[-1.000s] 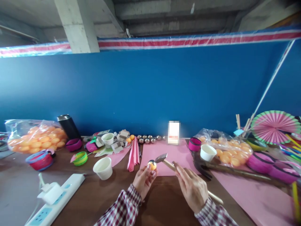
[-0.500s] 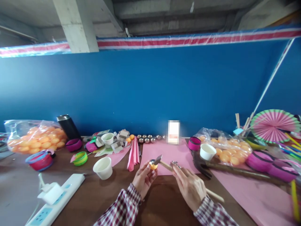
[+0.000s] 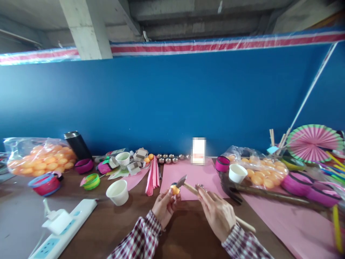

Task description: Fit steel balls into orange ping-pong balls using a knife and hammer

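My left hand (image 3: 164, 208) pinches an orange ball (image 3: 176, 189), about ping-pong size, between thumb and fingers. In my right hand (image 3: 217, 213) is a knife (image 3: 181, 181) with a short pointed blade and a long, thin wooden handle, whose rear end sticks out past the wrist. The blade is just to the right of the ball's top, its tip pointing up; whether it touches the ball I cannot tell. Something small and shiny (image 3: 201, 186) shows by the right fingertips, partly hidden. Beyond both hands lies a pink paper sheet (image 3: 188, 174).
Several shiny metal balls (image 3: 169, 159) line the back. White paper cups (image 3: 118, 193) stand on both sides. A claw hammer (image 3: 269, 193) lies at right before a bag of orange balls (image 3: 266, 172); another bag (image 3: 43, 160) is far left. A power strip (image 3: 72, 223) sits front left.
The blade has shifted slightly right and up from the ball, and more of the ball's orange top shows. Both hands stay nearly in place.
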`<move>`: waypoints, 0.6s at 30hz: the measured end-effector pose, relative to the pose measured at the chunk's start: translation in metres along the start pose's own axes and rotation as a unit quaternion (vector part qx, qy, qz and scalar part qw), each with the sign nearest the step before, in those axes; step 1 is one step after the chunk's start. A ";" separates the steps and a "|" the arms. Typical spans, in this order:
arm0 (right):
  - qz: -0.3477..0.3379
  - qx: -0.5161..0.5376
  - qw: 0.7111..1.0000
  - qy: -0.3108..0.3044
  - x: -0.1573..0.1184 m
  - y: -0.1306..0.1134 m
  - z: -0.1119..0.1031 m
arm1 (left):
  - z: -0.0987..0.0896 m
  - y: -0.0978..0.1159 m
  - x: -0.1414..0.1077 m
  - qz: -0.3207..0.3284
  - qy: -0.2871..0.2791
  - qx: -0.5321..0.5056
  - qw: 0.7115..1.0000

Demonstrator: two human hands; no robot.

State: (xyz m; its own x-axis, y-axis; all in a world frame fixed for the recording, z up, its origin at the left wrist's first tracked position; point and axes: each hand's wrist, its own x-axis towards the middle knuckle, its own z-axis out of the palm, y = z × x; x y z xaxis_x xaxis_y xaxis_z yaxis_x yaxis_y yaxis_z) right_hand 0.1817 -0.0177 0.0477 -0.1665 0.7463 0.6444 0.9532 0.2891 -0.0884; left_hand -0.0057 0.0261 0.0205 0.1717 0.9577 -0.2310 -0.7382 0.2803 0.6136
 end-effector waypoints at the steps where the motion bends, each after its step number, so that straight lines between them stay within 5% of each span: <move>1: 0.001 -0.002 1.000 -0.009 0.000 0.000 0.000 | 0.001 0.001 0.000 -0.001 0.000 0.000 1.000; 11: -0.020 0.068 0.992 -0.103 0.000 0.015 0.008 | -0.006 0.028 0.009 0.052 0.019 -0.051 0.997; 18: -0.057 0.053 0.987 -0.140 -0.013 -0.004 0.012 | -0.009 0.025 0.000 0.104 0.031 0.035 0.994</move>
State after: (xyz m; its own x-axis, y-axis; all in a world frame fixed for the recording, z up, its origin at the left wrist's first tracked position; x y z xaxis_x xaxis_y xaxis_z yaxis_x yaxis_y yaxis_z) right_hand 0.1768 -0.0216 0.0310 -0.3476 0.8375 0.4216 0.8954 0.4299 -0.1158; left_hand -0.0300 0.0327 0.0294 -0.0216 0.9900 -0.1394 -0.7053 0.0838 0.7039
